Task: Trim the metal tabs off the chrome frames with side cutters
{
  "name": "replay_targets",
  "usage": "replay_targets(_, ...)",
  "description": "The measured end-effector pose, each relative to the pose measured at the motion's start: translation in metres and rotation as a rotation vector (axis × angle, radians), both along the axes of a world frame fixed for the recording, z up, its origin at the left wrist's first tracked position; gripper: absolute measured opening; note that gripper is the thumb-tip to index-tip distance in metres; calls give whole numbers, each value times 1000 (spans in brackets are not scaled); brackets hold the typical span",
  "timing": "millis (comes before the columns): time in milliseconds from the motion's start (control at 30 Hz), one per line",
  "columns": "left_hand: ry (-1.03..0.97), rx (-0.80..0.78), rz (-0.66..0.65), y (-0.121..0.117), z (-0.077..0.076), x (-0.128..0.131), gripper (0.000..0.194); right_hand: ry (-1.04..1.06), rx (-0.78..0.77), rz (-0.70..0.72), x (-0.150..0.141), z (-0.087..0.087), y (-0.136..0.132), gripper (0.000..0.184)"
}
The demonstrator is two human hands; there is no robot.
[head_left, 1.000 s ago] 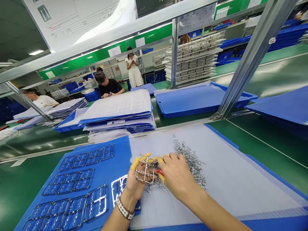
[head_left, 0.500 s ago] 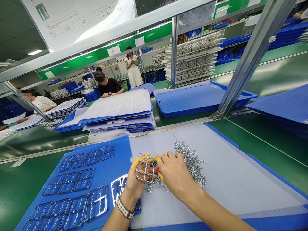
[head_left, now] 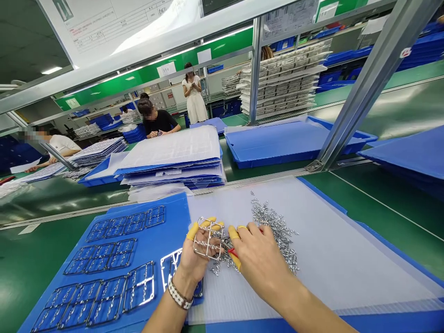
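My left hand (head_left: 194,259), with yellow finger cots and a beaded bracelet, holds a small shiny metal frame (head_left: 207,237) upright over a white corrugated sheet (head_left: 333,249). My right hand (head_left: 258,259), also with yellow finger cots, grips a small red-handled tool (head_left: 231,252) whose tip meets the frame's right edge. A pile of small loose metal pieces (head_left: 277,231) lies on the white sheet just beyond and right of my right hand. Several similar metal frames (head_left: 114,252) lie flat in rows on a blue sheet (head_left: 173,217) at my left.
A stack of white and blue sheets (head_left: 173,157) and a blue tray (head_left: 284,143) sit across the green conveyor (head_left: 52,199). A slanted metal post (head_left: 360,88) rises at right. Seated persons (head_left: 157,122) work at the far bench; another stands behind. Stacked clear trays (head_left: 284,78) sit further back.
The view shifted slightly. My hands stay together on the frame, the right hand a little lower and nearer, still working the tool at the frame's edge.
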State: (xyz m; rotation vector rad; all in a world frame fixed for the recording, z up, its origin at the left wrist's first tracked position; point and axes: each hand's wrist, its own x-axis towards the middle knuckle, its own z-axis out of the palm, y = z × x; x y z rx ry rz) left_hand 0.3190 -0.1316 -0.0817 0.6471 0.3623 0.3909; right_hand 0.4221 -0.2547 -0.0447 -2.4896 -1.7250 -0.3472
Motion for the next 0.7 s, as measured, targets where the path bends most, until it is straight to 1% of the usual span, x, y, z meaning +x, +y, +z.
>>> replay_targets(167,31,-9,8,1,-1,1,45,53,-7,54,-11,-8,0,19)
replay_targets(333,24,-10,24,1,-6,1,46,37,-25,54,-14,-14,4,17)
replay_targets(533,29,4,49,1,-2,1,44,19,-19,66,-15,-10,2,20)
replay_targets(633,34,35,65,-1,0,0,49,137,45,54,-6,-7,-1,16)
replay_targets(700,55,140,124,-5,1,-3,52,332,146,35,2,-6,-1,19)
